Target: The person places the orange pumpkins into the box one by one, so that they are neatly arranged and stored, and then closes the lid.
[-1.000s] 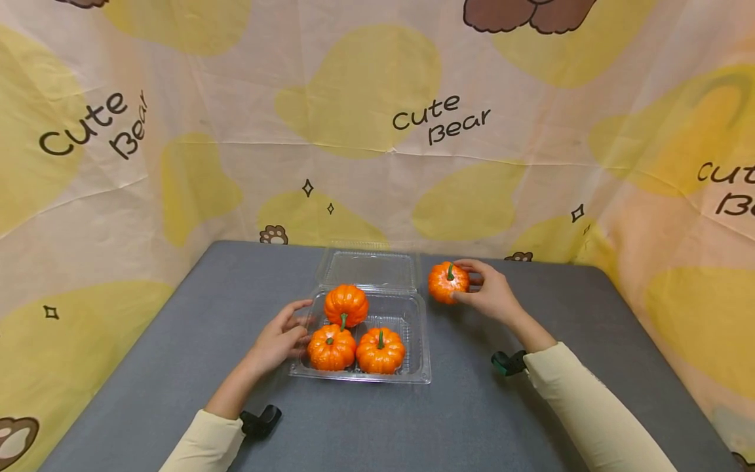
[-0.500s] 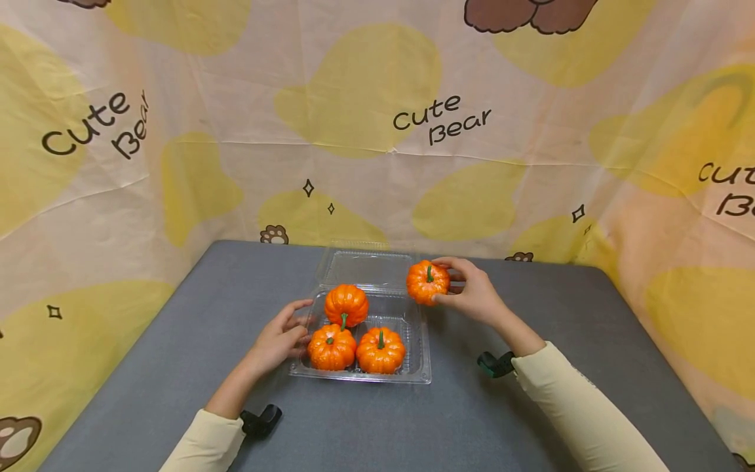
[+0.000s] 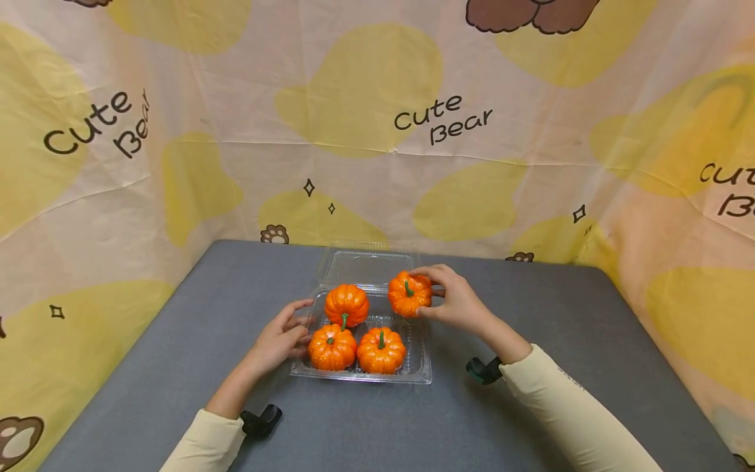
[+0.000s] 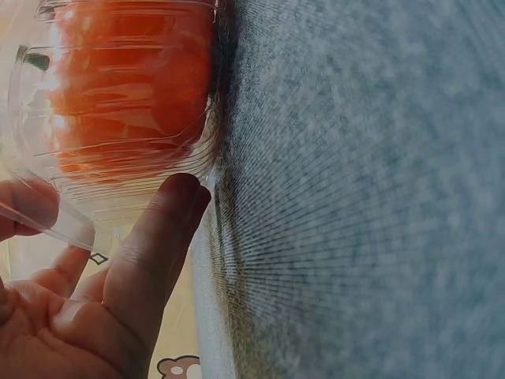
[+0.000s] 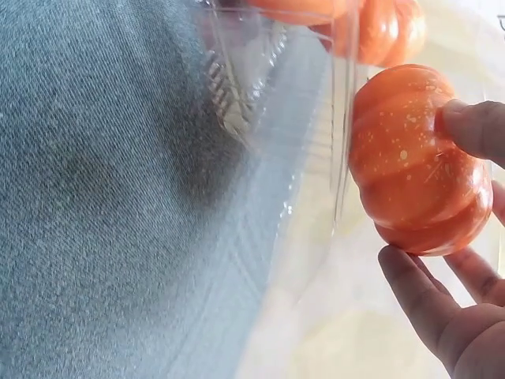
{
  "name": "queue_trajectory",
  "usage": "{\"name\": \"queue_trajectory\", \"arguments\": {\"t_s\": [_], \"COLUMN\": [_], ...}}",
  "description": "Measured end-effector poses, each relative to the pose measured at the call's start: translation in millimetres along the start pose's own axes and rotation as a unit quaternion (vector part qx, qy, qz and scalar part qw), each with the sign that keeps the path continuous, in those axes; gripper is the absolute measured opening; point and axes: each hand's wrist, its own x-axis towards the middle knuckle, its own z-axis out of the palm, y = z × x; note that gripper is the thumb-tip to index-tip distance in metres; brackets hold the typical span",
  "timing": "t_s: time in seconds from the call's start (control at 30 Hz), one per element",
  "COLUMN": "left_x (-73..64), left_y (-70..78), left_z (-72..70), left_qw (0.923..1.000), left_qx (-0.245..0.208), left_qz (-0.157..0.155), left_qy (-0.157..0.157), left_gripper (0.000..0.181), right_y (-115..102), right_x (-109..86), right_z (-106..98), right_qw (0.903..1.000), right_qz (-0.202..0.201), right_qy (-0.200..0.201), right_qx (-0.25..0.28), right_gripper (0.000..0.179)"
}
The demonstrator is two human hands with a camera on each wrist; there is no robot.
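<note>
In the head view my right hand [image 3: 454, 300] holds an orange mini pumpkin [image 3: 409, 294] with a green stem, thumb on the near side and fingers behind. This pumpkin overlaps the back right part of a clear plastic clamshell container [image 3: 420, 378]. Close up, the right wrist view shows the held pumpkin [image 5: 414, 162] beside the container's clear wall. My left hand [image 3: 278, 339] rests against the container's left side, and a fingertip [image 4: 181, 189] touches the wall low down. Inside sit three more pumpkins: back left [image 3: 347, 305], front left [image 3: 332, 348] and front right [image 3: 381, 351].
The container's clear lid [image 3: 370, 269] lies folded back behind it. Grey cloth covers the table [image 3: 472, 426]. A patterned fabric backdrop [image 3: 366, 131] rises along the back and sides. Black wrist mounts [image 3: 485, 371] hang beneath both sleeves.
My right hand has carried the pumpkin leftward from beside the container to over its back right part. The left hand, the container and the three pumpkins inside stay where they were.
</note>
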Motion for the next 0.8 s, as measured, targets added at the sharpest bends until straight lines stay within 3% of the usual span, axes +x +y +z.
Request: {"name": "queue_trajectory", "arguments": {"t_s": [0.47,0.8], "left_x": [-1.0,-0.7], "left_y": [0.7,0.2], "left_z": [0.2,0.0], "left_qw": [1.0000,1.0000], "left_qx": [-0.002,0.002], "left_qz": [0.001,0.001], "left_qy": [-0.002,0.000], "left_gripper": [0.055,0.055], "right_y": [-6.4,-6.3], "right_x": [3.1,2.3], "right_z": [16.1,22.8], "right_qw": [0.9956,0.9782], "right_qz": [-0.062,-0.155], "right_qy": [-0.017,-0.012], "right_qx": [-0.067,-0.138], "right_gripper": [0.063,0.060]}}
